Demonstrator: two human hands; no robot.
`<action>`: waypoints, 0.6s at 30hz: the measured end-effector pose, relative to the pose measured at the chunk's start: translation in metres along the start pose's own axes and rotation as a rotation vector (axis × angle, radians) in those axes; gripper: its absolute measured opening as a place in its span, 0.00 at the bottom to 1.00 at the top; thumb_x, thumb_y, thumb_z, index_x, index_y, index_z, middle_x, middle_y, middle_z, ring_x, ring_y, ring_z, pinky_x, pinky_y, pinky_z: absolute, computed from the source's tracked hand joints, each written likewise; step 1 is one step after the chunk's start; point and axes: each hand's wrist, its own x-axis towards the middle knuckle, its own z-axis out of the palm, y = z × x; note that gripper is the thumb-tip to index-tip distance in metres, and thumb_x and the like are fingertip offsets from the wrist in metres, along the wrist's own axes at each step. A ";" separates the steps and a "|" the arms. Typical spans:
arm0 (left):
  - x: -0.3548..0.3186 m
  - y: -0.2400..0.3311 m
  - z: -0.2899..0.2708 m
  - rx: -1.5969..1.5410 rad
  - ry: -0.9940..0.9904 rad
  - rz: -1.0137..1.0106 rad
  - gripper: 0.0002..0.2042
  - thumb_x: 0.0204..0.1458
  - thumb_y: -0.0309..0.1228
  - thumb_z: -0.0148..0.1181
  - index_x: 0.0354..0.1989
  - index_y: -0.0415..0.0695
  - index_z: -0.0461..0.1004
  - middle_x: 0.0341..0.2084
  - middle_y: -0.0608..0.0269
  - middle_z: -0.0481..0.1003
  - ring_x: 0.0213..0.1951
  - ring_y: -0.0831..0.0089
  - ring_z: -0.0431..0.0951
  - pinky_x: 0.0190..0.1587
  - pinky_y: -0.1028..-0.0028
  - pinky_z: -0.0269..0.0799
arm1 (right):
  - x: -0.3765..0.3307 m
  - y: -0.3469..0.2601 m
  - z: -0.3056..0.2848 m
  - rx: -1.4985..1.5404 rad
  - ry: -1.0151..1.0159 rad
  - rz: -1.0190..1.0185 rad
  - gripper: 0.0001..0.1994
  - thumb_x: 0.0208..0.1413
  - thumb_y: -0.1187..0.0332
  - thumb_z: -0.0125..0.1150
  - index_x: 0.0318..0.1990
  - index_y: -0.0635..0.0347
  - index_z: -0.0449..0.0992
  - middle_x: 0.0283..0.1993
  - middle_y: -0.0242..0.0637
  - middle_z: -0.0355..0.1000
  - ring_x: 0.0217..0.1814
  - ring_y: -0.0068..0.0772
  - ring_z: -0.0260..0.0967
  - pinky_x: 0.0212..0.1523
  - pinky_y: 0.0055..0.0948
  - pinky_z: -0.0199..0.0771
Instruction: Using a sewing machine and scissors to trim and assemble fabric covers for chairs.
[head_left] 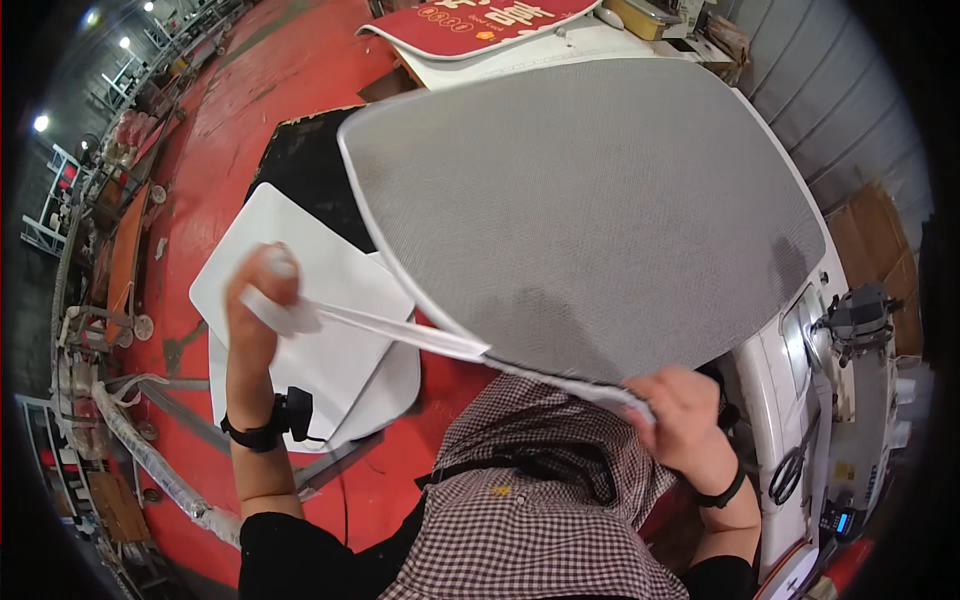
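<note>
A large grey mat (590, 210) with rounded corners and a white bound edge lies in front of me, its textured face up. My left hand (265, 285), blurred by motion, is closed around one end of a white fabric strip (410, 333). The strip stretches taut from that hand to the mat's near edge. My right hand (680, 415) pinches the near right part of this edge, where the strip seems to run along it. Its fingertips are partly hidden. Below my left hand lie white rounded mats (330, 375), one over another.
A white work table (775, 440) with a sewing machine (855, 320) stands at the right; black-handled scissors (788, 474) are there too. At the back lies a red printed mat (480, 28). Carts (125, 260) and a plastic-wrapped roll (150, 465) line the left side of the red floor (225, 130).
</note>
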 end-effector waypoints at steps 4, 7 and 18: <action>-0.017 0.033 0.052 0.831 -0.411 0.209 0.18 0.31 0.30 0.69 0.33 0.42 0.69 0.26 0.57 0.67 0.30 0.59 0.69 0.28 0.70 0.67 | -0.020 0.003 -0.014 0.104 -0.127 -0.013 0.13 0.41 0.65 0.65 0.35 0.60 0.74 0.20 0.33 0.60 0.18 0.33 0.62 0.18 0.29 0.61; -0.005 0.068 0.065 0.807 -0.697 0.227 0.14 0.28 0.26 0.66 0.26 0.43 0.68 0.26 0.58 0.68 0.31 0.57 0.70 0.30 0.68 0.68 | -0.047 -0.002 -0.042 0.256 -0.207 0.080 0.13 0.43 0.65 0.62 0.36 0.60 0.76 0.19 0.34 0.61 0.19 0.34 0.62 0.18 0.30 0.61; -0.051 0.105 0.265 -0.885 -1.125 0.180 0.05 0.46 0.25 0.52 0.27 0.39 0.63 0.26 0.60 0.64 0.30 0.63 0.65 0.35 0.65 0.61 | -0.072 -0.084 -0.082 0.233 -0.453 0.474 0.22 0.39 0.70 0.57 0.46 0.69 0.71 0.46 0.53 0.66 0.44 0.55 0.64 0.47 0.44 0.64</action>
